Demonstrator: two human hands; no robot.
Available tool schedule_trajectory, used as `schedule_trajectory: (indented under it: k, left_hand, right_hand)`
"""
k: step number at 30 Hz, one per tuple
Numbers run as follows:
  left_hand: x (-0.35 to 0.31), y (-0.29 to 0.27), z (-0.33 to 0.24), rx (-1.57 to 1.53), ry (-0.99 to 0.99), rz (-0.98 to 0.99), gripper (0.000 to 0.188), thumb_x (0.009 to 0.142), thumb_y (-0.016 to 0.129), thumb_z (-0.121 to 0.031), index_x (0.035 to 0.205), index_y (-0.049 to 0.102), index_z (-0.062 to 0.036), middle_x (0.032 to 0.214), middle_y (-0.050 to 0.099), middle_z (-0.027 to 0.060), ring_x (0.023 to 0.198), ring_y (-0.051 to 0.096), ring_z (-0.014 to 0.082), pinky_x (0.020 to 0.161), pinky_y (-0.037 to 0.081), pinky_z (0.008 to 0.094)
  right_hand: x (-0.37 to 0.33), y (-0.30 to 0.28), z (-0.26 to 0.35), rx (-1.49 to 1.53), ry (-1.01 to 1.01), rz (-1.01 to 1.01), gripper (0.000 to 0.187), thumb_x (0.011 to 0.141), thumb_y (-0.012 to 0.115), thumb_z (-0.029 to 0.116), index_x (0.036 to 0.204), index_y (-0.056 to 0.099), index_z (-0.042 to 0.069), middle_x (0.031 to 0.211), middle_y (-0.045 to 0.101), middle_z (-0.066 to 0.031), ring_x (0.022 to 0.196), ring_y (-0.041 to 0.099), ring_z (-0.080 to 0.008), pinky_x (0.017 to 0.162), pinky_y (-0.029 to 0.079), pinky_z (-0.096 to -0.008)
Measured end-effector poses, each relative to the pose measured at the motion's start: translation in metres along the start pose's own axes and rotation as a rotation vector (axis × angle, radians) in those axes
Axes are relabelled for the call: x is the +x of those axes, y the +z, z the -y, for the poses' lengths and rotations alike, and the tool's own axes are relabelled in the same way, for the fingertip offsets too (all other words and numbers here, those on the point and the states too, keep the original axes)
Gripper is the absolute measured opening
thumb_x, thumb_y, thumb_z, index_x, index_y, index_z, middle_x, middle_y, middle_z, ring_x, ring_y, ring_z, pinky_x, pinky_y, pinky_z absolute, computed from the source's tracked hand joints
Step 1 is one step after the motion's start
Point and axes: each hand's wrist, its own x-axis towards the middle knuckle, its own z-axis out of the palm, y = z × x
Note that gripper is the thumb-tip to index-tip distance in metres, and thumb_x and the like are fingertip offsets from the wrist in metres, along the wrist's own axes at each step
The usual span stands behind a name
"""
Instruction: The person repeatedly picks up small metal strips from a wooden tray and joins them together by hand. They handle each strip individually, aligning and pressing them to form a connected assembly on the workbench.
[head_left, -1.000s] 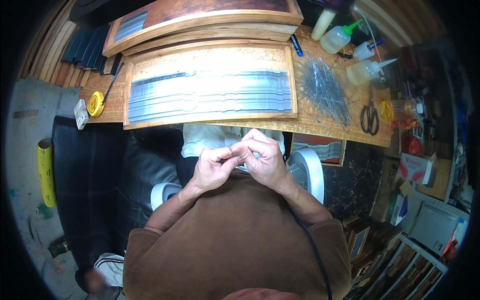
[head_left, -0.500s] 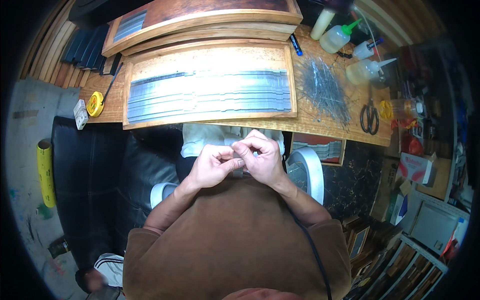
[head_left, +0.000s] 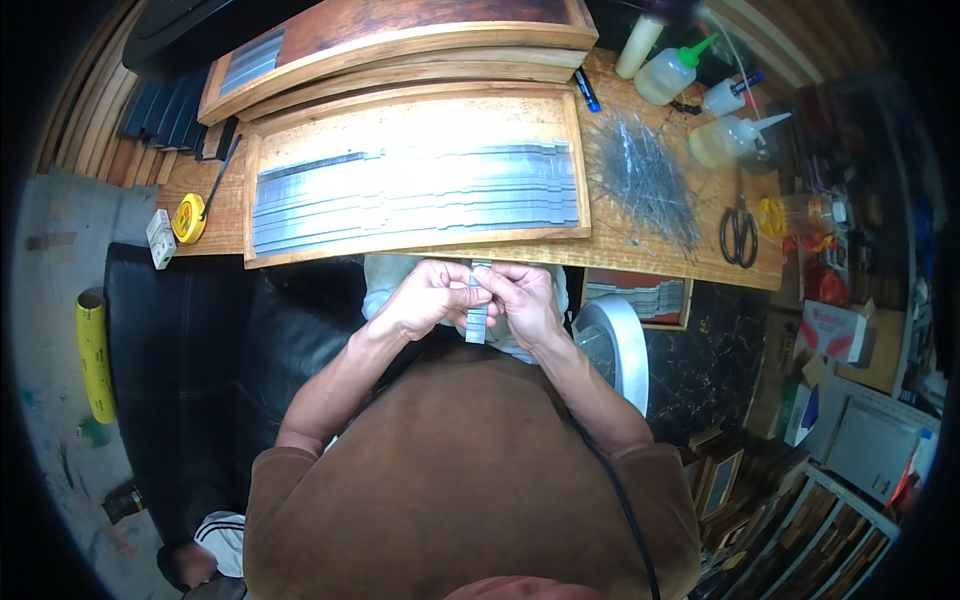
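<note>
Just off the table's front edge, my left hand point(head_left: 428, 298) and my right hand point(head_left: 522, 300) meet at a narrow grey strip point(head_left: 476, 324). It looks like a ribbed, segmented metal strip and hangs lengthwise toward my body. Both hands pinch it near its middle, thumbs on top; the fingers beneath are partly hidden. Beyond my hands lies a shallow wooden tray point(head_left: 420, 251). Rows of similar grey strips point(head_left: 400, 212) lie side by side in it, washed out by glare in the middle. A whitish cloth point(head_left: 381, 275) shows under my hands.
More wooden trays point(head_left: 440, 73) are stacked behind. Thin metal wires point(head_left: 648, 180) lie in a heap at right, with scissors point(head_left: 739, 235), squeeze bottles point(head_left: 668, 77) and a blue marker point(head_left: 586, 90) around. A yellow tape measure point(head_left: 188, 217) sits left. A grey chair arm point(head_left: 629, 350) stands beside my right forearm.
Both hands have shifted slightly away from my body toward the table edge, and the fingers have opened out somewhat. The grey strip, mostly hidden before, now shows between them.
</note>
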Motion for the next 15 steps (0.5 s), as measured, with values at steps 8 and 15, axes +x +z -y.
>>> schedule_trajectory:
  k: [8,15]
  left_hand:
    - [-0.017,0.01,0.015,0.322,0.302,-0.107,0.013,0.103,0.069,-0.003,0.11,0.077,0.0059,0.096,0.079,0.0061,0.091,0.071,0.0099,0.082,0.059,0.0277]
    - [-0.035,0.024,0.016,0.542,0.503,-0.227,0.014,0.1,0.074,-0.006,0.109,0.077,0.0046,0.092,0.081,0.0096,0.087,0.072,0.009,0.078,0.058,0.0291]
  right_hand:
    - [-0.015,0.005,0.007,-0.397,-0.255,0.012,0.009,0.095,0.078,0.004,0.102,0.08,-0.002,0.081,0.068,-0.0022,0.065,0.061,-0.0072,0.059,0.05,-0.0234]
    - [-0.024,0.017,0.021,-0.672,-0.571,0.058,0.009,0.089,0.084,0.003,0.098,0.081,0.001,0.087,0.067,-0.0046,0.072,0.062,-0.0106,0.065,0.05,-0.0261]
